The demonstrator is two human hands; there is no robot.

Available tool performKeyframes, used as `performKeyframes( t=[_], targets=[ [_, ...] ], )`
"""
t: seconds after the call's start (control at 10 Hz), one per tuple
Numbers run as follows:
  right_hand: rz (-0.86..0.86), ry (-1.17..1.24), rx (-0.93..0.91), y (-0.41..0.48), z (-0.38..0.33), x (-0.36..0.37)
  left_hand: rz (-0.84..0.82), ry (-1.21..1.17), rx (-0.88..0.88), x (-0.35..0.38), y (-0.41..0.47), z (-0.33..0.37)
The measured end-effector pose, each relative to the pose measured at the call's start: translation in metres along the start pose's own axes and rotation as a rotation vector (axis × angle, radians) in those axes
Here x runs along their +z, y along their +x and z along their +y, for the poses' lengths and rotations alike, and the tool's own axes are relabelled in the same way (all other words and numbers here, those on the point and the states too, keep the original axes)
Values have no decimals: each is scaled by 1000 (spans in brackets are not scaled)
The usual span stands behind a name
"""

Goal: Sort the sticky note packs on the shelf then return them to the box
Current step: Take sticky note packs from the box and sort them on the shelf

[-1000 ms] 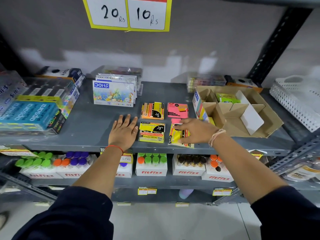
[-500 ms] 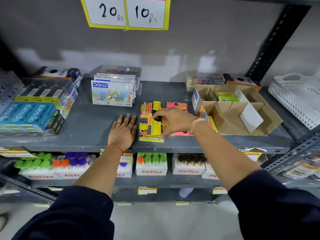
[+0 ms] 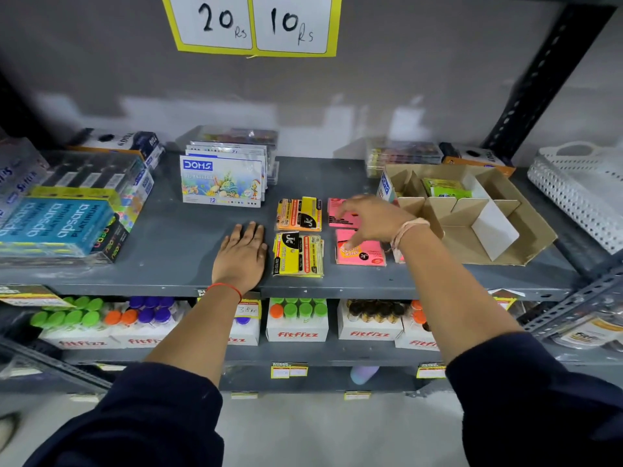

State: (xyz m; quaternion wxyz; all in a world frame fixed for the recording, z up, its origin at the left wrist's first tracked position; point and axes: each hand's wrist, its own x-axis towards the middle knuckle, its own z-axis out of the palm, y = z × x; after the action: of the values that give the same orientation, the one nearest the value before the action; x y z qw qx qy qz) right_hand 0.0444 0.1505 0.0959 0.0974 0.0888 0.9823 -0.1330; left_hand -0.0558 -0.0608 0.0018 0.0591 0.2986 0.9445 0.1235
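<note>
Sticky note packs lie in a small grid on the grey shelf (image 3: 168, 251). An orange pack (image 3: 298, 215) sits at the back left, a yellow stack (image 3: 298, 254) in front of it. A pink pack (image 3: 340, 214) lies at the back right and another pink pack (image 3: 362, 254) at the front right. My left hand (image 3: 241, 254) rests flat on the shelf, just left of the yellow stack. My right hand (image 3: 369, 219) hovers over the pink packs with fingers spread and nothing in it. The cardboard box (image 3: 526, 230) with dividers stands to the right and holds a green pack (image 3: 443, 188).
A DOMS pastel box (image 3: 220, 183) stands behind the packs. Apsara pencil boxes (image 3: 60, 224) are stacked at the left. A white perforated basket (image 3: 580, 187) sits at the far right. Fitfizz bottle cartons (image 3: 296, 320) fill the shelf below.
My right hand carried a yellow pack from the front right onto the yellow stack, let go, and moved right over the pink packs. A pink pack now lies uncovered at the front right. My left hand stayed put.
</note>
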Motion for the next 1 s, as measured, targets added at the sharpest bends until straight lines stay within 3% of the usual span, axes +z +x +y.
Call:
performKeyframes(
  t=[0.1, 0.4, 0.7, 1.0],
  targets=[
    [-200, -144, 104, -3, 8, 10, -7, 9, -6, -1, 0, 0],
    [-228, -128, 62, -2, 11, 20, -8, 16, -11, -2, -1, 1],
    [-42, -93, 104, 43, 18, -39, 27, -19, -22, 1, 2, 0],
    [-191, -103, 171, 81, 28, -8, 36, -21, -18, 5, 4, -4]
  ],
)
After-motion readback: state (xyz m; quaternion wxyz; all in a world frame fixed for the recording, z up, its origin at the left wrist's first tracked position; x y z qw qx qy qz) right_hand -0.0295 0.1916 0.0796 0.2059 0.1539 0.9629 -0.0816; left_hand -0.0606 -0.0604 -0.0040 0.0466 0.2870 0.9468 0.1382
